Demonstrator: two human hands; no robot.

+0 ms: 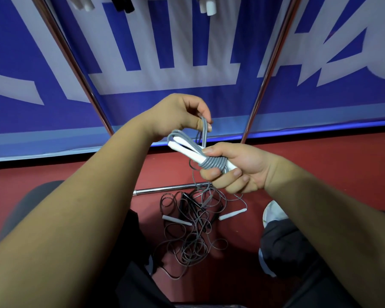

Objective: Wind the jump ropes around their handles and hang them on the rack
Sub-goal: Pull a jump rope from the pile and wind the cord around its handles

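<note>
My right hand [233, 168] grips a pair of white jump rope handles [182, 147] with grey rope coiled several turns around them [213, 163]. Just above, my left hand [178, 114] pinches a loop of the same grey rope [203, 130]. A slack strand hangs from the bundle to the floor. Below lies a tangled pile of grey and black ropes [193, 236] with two white handles [176, 220] [232, 214] showing. Ends of hung white and black handles [207, 5] peek in at the top edge.
Two slanted metal rack poles [76, 63] [269, 70] stand before a blue and white banner [187, 52]. A horizontal metal bar [165, 189] lies low on the red floor. My knees in dark trousers and a white shoe [272, 213] flank the pile.
</note>
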